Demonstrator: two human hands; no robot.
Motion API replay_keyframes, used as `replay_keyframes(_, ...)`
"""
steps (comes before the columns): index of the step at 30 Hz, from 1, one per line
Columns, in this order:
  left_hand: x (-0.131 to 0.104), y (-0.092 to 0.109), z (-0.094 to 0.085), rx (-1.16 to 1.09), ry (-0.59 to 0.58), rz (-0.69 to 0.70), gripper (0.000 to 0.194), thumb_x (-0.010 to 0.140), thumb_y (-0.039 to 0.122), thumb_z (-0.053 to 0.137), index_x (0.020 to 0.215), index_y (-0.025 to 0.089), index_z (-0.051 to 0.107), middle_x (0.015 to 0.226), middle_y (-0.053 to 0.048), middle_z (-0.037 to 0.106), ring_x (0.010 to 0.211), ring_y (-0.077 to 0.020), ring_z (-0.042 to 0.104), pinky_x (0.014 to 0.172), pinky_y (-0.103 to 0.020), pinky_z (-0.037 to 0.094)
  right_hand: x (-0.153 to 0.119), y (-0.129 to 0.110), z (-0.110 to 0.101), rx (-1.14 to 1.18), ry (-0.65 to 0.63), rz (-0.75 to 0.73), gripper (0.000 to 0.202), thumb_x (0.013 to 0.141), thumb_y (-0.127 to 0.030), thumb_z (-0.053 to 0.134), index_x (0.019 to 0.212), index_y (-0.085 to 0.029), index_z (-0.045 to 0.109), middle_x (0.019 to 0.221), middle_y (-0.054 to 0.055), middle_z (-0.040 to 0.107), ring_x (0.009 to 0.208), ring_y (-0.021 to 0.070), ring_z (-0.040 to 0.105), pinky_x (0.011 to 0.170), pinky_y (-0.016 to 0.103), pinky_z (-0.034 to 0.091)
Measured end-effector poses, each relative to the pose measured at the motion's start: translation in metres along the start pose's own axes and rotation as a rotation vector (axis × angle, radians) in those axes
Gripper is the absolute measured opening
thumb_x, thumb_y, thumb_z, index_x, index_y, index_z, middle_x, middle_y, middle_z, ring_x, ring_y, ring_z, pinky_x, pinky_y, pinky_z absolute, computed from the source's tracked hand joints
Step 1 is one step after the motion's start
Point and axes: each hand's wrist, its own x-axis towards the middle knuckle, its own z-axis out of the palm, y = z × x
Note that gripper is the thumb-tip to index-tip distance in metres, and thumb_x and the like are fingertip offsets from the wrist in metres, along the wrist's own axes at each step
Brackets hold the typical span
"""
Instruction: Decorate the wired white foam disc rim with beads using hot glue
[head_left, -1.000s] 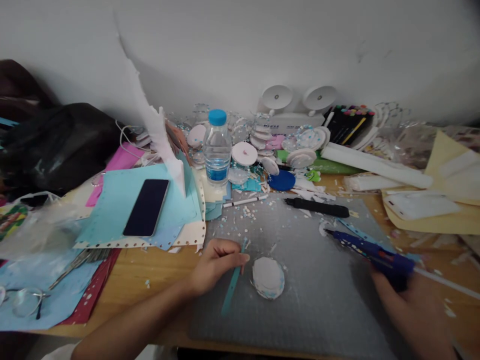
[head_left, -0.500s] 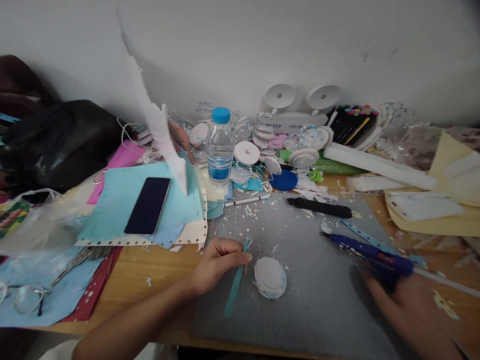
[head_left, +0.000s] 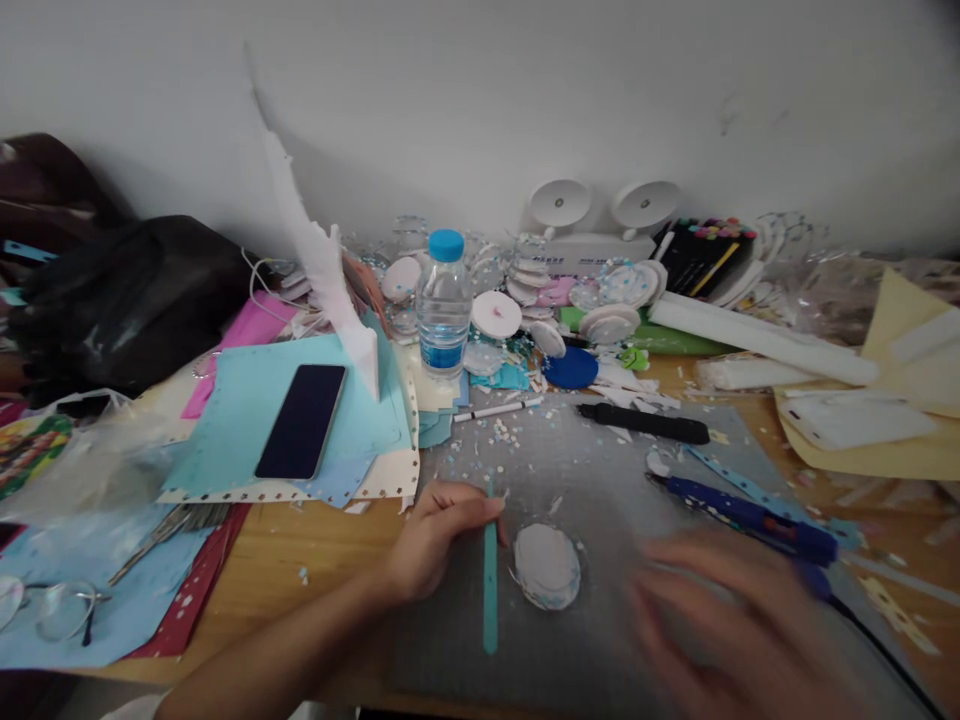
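Between thumb and fingers, my left hand [head_left: 450, 530] pinches the upper end of a teal paper strip [head_left: 490, 590], which points down toward the front of the grey mat [head_left: 600, 640]. Just right of the strip lies a round white paper disc [head_left: 547, 565] with pale blue bits along its edge. My right hand [head_left: 720, 620] is blurred by motion over the right part of the mat, so its fingers are hard to read. Beyond it rests a blue glue gun [head_left: 750, 515], apart from the hand, its black cord running to the lower right.
Behind the mat stand a water bottle [head_left: 444, 310] and many decorated white discs [head_left: 496, 315]. A black pen-like tool [head_left: 645, 422] lies across the mat's far side. A phone [head_left: 301, 420] rests on teal paper [head_left: 217, 400] at left. Eyeglasses [head_left: 64, 610] lie at the front left.
My right hand has left the glue gun and moved left toward the disc. The teal strip has swung from slanting to nearly straight, still in my left hand.
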Motion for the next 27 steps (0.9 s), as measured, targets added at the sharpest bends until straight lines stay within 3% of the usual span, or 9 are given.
replay_keyframes(1, 0.000, 0.000, 0.000, -0.026, 0.001, -0.001, 0.033, 0.071, 0.038, 0.068, 0.054, 0.010, 0.068, 0.043, 0.001, 0.046, 0.045, -0.0087, 0.036, 0.046, -0.024, 0.023, 0.018, -0.002, 0.012, -0.058, -0.045, -0.021, 0.019, 0.084, -0.019, 0.054, 0.097, -0.028, 0.065, 0.096, 0.003, 0.067, 0.087, 0.0225, 0.061, 0.082, 0.035, 0.049)
replay_keyframes(3, 0.001, 0.001, 0.000, -0.074, 0.005, 0.002, 0.035, 0.071, 0.037, 0.069, 0.048, 0.011, 0.060, 0.041, 0.005, 0.037, 0.044, -0.0070, 0.028, 0.045, -0.024, 0.019, 0.050, -0.007, 0.034, -0.130, -0.083, -0.252, 0.023, 0.087, -0.015, 0.048, 0.096, -0.026, 0.066, 0.094, 0.000, 0.070, 0.084, 0.0204, 0.061, 0.082, 0.037, 0.047)
replay_keyframes(6, 0.003, 0.002, -0.001, -0.122, 0.016, 0.023, 0.047, 0.070, 0.036, 0.069, 0.042, 0.015, 0.038, 0.044, 0.008, 0.023, 0.045, -0.0054, 0.018, 0.045, -0.023, 0.016, 0.078, -0.011, 0.053, -0.149, -0.126, -0.393, 0.027, 0.091, -0.014, 0.040, 0.090, -0.020, 0.066, 0.094, 0.003, 0.070, 0.086, 0.0189, 0.061, 0.080, 0.035, 0.048)
replay_keyframes(10, 0.004, 0.004, -0.002, -0.151, 0.026, 0.036, 0.053, 0.072, 0.037, 0.068, 0.045, 0.018, 0.026, 0.045, 0.008, 0.020, 0.046, -0.0054, 0.016, 0.045, -0.023, 0.015, 0.083, -0.010, 0.061, -0.165, -0.087, -0.475, 0.027, 0.092, -0.013, 0.041, 0.084, -0.016, 0.066, 0.088, 0.005, 0.071, 0.083, 0.0184, 0.061, 0.074, 0.033, 0.050)
replay_keyframes(15, 0.002, 0.002, -0.001, -0.034, -0.011, 0.017, 0.054, 0.077, 0.043, 0.064, 0.044, 0.017, 0.031, 0.045, 0.007, 0.024, 0.045, -0.0058, 0.018, 0.046, -0.024, 0.015, 0.076, -0.004, 0.056, -0.121, -0.075, -0.483, 0.033, 0.093, -0.014, 0.034, 0.082, -0.022, 0.065, 0.091, 0.002, 0.072, 0.084, 0.0162, 0.063, 0.075, 0.029, 0.053)
replay_keyframes(18, 0.001, 0.002, -0.001, 0.161, -0.032, 0.074, 0.050, 0.083, 0.049, 0.054, 0.047, 0.014, 0.051, 0.044, 0.006, 0.028, 0.045, -0.0073, 0.023, 0.046, -0.024, 0.018, 0.071, 0.012, 0.050, -0.029, -0.056, -0.351, 0.026, 0.091, -0.012, 0.038, 0.098, -0.023, 0.061, 0.090, 0.002, 0.072, 0.081, 0.0163, 0.065, 0.073, 0.030, 0.055)
replay_keyframes(21, -0.002, 0.007, 0.000, 0.459, -0.095, 0.260, 0.042, 0.085, 0.049, 0.051, 0.080, 0.014, 0.071, 0.059, -0.001, 0.053, 0.056, -0.0123, 0.043, 0.056, -0.025, 0.034, 0.061, 0.034, 0.046, 0.113, 0.098, -0.081, 0.022, 0.085, -0.011, 0.049, 0.101, -0.024, 0.056, 0.086, 0.003, 0.070, 0.079, 0.0182, 0.066, 0.070, 0.035, 0.056)
replay_keyframes(23, -0.004, 0.009, 0.002, 0.713, -0.158, 0.428, 0.049, 0.073, 0.054, 0.063, 0.105, 0.016, 0.067, 0.093, -0.008, 0.063, 0.084, -0.0211, 0.054, 0.076, -0.032, 0.043, 0.053, 0.046, 0.047, 0.186, 0.212, 0.157, 0.018, 0.083, -0.012, 0.055, 0.095, -0.025, 0.055, 0.085, 0.004, 0.068, 0.080, 0.0201, 0.066, 0.070, 0.037, 0.055)
replay_keyframes(27, -0.003, 0.001, 0.010, 1.166, -0.208, 0.515, 0.099, 0.048, 0.062, 0.077, 0.131, 0.017, 0.045, 0.128, -0.016, 0.050, 0.116, -0.0358, 0.043, 0.101, -0.053, 0.031, 0.039, 0.057, 0.053, 0.358, 0.372, 0.501, 0.007, 0.084, -0.020, 0.059, 0.089, -0.025, 0.057, 0.083, 0.005, 0.065, 0.072, 0.0205, 0.065, 0.062, 0.037, 0.056)
